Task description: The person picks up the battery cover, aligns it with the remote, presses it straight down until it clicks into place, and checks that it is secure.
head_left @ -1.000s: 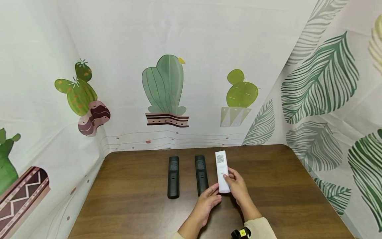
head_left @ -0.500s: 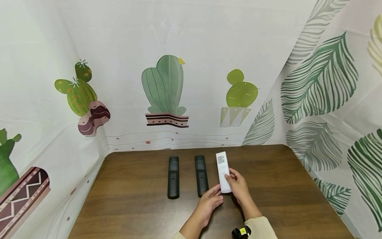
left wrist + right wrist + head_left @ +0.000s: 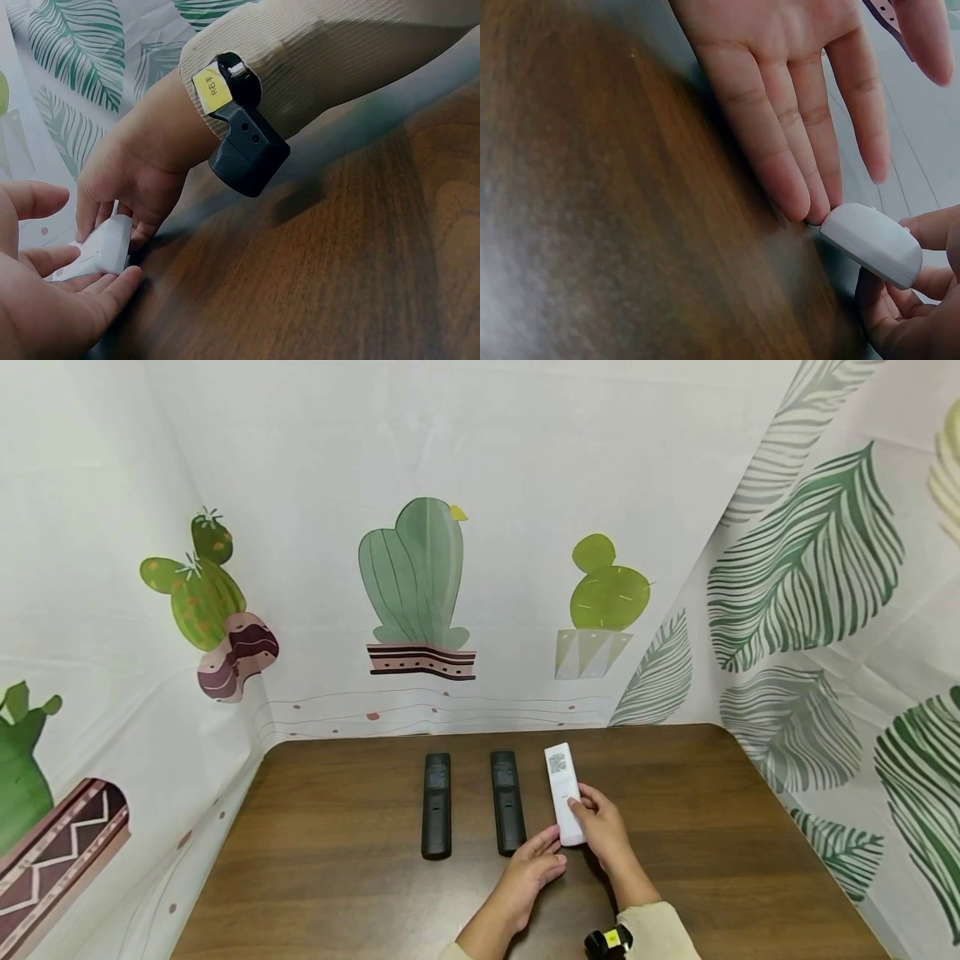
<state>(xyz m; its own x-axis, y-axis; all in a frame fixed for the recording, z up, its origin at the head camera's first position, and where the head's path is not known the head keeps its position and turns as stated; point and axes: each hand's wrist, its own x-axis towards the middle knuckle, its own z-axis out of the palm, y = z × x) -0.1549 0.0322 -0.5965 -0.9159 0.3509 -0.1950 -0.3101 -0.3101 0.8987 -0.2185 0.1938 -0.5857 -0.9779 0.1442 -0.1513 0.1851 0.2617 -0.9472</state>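
A white remote control (image 3: 562, 785) lies back side up on the right of the table, its label at the far end and its top leaning slightly left. My right hand (image 3: 606, 837) pinches its lower right part, thumb on top and fingers at the side. My left hand (image 3: 525, 881) stays by the near left corner with fingers extended, fingertips right at the remote's edge. The right wrist view shows the remote's near end (image 3: 874, 244) between both hands. Two black remote controls, one in the middle (image 3: 508, 806) and one farther left (image 3: 437, 810), lie face down alongside.
The brown wooden table (image 3: 322, 860) reaches back to a white cloth (image 3: 517, 460) printed with cacti and leaves. A black wrist camera (image 3: 247, 150) with a yellow label is strapped over the right sleeve.
The white remote control has shifted slightly right, with both hands following it. The two black remotes keep their places.
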